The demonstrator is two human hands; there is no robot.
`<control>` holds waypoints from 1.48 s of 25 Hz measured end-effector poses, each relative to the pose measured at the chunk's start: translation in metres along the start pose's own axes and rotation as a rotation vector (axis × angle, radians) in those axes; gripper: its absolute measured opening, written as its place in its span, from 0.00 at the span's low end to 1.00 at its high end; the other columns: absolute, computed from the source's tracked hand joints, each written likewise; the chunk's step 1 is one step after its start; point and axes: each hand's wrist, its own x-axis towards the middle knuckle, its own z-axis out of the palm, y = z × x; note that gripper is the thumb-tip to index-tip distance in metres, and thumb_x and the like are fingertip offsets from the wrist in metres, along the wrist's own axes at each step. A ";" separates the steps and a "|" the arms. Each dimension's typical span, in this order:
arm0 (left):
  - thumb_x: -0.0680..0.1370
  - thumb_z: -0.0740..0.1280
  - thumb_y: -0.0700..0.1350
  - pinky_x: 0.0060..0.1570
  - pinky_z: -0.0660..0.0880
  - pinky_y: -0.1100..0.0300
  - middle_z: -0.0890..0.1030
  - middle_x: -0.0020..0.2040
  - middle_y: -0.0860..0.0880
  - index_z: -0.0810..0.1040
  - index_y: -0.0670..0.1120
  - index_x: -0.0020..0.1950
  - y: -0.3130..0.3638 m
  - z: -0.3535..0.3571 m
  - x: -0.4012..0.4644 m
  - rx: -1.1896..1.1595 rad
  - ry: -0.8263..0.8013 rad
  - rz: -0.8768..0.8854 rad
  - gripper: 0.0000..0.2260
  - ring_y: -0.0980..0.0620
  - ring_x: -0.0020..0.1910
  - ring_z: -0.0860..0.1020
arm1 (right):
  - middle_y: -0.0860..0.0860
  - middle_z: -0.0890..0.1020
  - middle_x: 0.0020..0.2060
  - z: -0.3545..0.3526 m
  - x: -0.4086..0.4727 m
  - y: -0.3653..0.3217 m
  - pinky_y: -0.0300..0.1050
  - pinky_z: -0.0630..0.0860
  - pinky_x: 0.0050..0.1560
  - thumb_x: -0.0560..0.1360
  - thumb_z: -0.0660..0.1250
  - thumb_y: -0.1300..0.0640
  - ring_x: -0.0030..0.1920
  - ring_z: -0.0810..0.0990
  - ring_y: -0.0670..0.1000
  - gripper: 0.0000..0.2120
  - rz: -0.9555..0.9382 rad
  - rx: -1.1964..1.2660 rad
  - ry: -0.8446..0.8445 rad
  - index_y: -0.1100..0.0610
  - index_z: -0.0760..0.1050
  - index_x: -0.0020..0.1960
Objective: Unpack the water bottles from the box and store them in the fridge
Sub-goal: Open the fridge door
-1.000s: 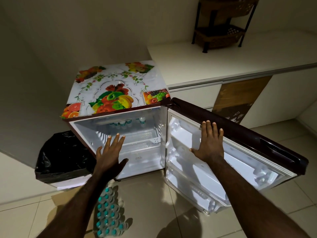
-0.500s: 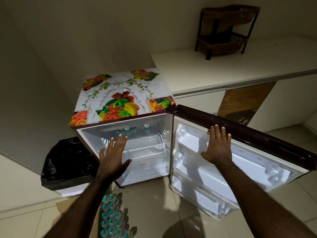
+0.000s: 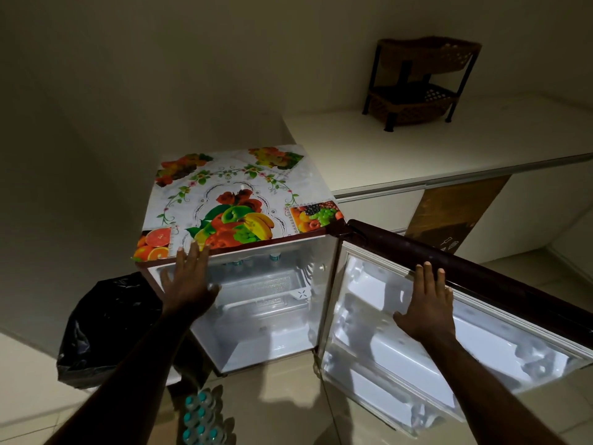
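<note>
Fridge [image 3: 263, 345] open; left hand [image 3: 189, 284] flat before it; right hand [image 3: 426, 303] at door [image 3: 481, 274] edge

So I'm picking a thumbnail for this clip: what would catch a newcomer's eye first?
The bright fruit-print cover on top of the small fridge, vivid in the dim room. Below it the lit white interior glows, door swung wide to the right, with both open hands, left hand and right hand, reaching toward it. Teal-capped water bottles sit on the floor below.

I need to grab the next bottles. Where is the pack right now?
In the head view, the pack of bottles sits on the floor at the bottom edge, left of centre, in front of the open fridge.
</note>
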 end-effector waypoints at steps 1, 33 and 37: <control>0.75 0.69 0.55 0.72 0.46 0.34 0.41 0.79 0.49 0.46 0.51 0.79 -0.012 0.000 0.007 -0.016 -0.007 -0.018 0.41 0.44 0.77 0.40 | 0.55 0.40 0.77 0.001 0.000 -0.002 0.58 0.47 0.75 0.67 0.72 0.39 0.76 0.36 0.59 0.55 0.016 -0.002 -0.002 0.58 0.40 0.78; 0.70 0.72 0.51 0.66 0.56 0.29 0.53 0.79 0.46 0.53 0.50 0.78 -0.047 0.054 0.023 -0.023 0.246 -0.192 0.42 0.43 0.77 0.50 | 0.54 0.52 0.77 0.231 0.038 -0.276 0.59 0.48 0.74 0.75 0.62 0.40 0.77 0.49 0.56 0.39 -0.835 -0.041 -0.419 0.51 0.47 0.78; 0.72 0.70 0.50 0.69 0.51 0.30 0.51 0.79 0.46 0.52 0.50 0.78 -0.047 0.067 0.026 -0.058 0.306 -0.202 0.40 0.44 0.78 0.47 | 0.54 0.55 0.76 0.264 0.048 -0.296 0.58 0.48 0.75 0.76 0.61 0.41 0.76 0.50 0.56 0.37 -0.825 0.007 -0.404 0.51 0.48 0.77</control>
